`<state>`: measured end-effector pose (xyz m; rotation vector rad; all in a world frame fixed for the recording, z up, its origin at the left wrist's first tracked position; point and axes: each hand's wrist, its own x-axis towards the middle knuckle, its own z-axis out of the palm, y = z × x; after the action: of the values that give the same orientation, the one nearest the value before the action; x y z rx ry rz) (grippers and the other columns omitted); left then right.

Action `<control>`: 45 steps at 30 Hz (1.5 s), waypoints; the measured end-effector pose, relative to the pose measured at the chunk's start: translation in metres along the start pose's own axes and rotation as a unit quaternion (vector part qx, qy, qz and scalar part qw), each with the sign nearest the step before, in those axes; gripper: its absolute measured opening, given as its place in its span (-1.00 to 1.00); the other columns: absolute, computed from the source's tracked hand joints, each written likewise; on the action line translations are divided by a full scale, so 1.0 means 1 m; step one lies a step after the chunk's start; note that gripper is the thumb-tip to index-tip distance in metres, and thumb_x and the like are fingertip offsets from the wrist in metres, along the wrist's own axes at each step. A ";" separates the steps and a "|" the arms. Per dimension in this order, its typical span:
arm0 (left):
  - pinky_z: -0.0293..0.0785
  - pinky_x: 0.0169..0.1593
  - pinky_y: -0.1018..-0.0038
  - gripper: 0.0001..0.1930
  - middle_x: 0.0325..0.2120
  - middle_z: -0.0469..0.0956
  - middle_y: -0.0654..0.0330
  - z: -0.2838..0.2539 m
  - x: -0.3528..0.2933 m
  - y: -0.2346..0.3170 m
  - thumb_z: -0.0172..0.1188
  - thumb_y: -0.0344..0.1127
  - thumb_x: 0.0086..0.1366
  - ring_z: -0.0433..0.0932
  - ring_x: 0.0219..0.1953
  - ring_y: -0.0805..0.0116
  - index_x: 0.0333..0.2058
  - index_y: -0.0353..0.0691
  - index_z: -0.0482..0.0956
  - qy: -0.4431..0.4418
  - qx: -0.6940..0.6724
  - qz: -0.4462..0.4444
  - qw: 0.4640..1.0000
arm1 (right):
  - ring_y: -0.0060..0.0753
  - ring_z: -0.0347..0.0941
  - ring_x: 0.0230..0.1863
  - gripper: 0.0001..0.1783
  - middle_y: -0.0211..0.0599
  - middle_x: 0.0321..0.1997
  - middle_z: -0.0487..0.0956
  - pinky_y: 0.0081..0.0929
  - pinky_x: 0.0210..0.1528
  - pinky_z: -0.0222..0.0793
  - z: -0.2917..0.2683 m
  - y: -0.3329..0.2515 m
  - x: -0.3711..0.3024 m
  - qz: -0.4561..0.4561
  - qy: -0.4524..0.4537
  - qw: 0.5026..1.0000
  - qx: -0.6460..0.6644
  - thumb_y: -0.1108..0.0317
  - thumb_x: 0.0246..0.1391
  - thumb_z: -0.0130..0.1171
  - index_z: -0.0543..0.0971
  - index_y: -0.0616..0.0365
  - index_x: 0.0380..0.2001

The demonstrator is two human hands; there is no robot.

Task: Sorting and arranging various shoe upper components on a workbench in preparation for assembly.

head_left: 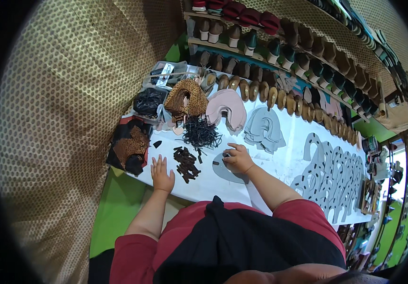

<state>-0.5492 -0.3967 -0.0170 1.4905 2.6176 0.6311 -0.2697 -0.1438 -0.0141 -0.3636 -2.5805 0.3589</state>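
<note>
My left hand lies open and flat at the table's near edge, fingers stretched forward, holding nothing. Just right of it is a loose pile of short dark brown strips. My right hand is closed, its fingertips bent down over a curved grey shoe-upper piece lying flat on the table. One small dark strip sits on that piece's left part. Something dark shows beneath the right fingertips, mostly hidden by them. A heap of thin black straps lies beyond the strips.
Beyond my hands are stacks of grey, pink and leopard-print pieces. Many grey pieces with dark marks spread at the right. Shoe lasts line the table's back, below racks of shoes. A patterned curtain hangs left.
</note>
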 end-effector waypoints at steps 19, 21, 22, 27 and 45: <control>-0.13 0.44 -0.05 -0.41 0.40 0.12 0.01 0.002 0.000 0.005 0.15 -0.33 0.18 -0.08 0.47 -0.15 0.23 -0.21 0.37 0.006 0.033 -0.004 0.999 | -0.13 0.36 0.27 -0.80 -0.52 -0.02 0.60 -0.13 0.08 0.28 -0.004 0.017 -0.002 -0.002 0.028 0.995 0.098 0.32 -0.23 0.43 0.70 -0.19 -0.42; -0.13 0.44 -0.05 -0.41 0.40 0.12 0.01 0.002 0.001 0.006 0.15 -0.33 0.18 -0.08 0.47 -0.15 0.23 -0.21 0.37 0.004 0.037 -0.002 0.999 | -0.13 0.36 0.27 -0.81 -0.52 -0.01 0.60 -0.13 0.09 0.28 -0.003 0.013 -0.001 0.000 0.039 0.994 0.102 0.32 -0.23 0.43 0.70 -0.17 -0.43; -0.13 0.44 -0.05 -0.41 0.40 0.12 0.01 0.002 0.001 0.007 0.15 -0.33 0.19 -0.08 0.47 -0.15 0.23 -0.20 0.38 0.003 0.035 -0.003 0.999 | -0.13 0.36 0.27 -0.82 -0.52 0.00 0.59 -0.12 0.10 0.27 -0.002 0.012 -0.003 0.000 0.048 0.993 0.106 0.33 -0.22 0.42 0.71 -0.16 -0.43; -0.13 0.44 -0.04 -0.42 0.40 0.13 0.01 0.001 0.000 0.007 0.15 -0.32 0.19 -0.08 0.47 -0.15 0.23 -0.19 0.38 -0.001 0.043 -0.007 0.999 | -0.13 0.34 0.30 -0.85 -0.50 0.03 0.59 -0.12 0.12 0.26 -0.003 0.013 -0.003 -0.015 0.008 0.996 0.082 0.34 -0.20 0.40 0.71 -0.13 -0.44; -0.43 0.36 -0.35 -0.46 0.46 -0.18 -0.16 0.024 0.028 0.169 0.25 -0.02 0.20 -0.39 0.48 -0.33 0.08 -0.23 0.57 -0.150 0.038 0.110 0.982 | 0.08 -0.12 0.53 -0.49 -0.25 0.48 0.20 0.29 0.45 -0.29 -0.029 -0.005 -0.028 0.082 -0.155 0.984 -0.019 -0.14 0.11 0.13 0.56 -0.46 0.15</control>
<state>-0.4210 -0.2903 0.0295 1.7583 2.2952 0.2916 -0.2323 -0.1524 -0.0011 -0.5770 -2.8729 0.4555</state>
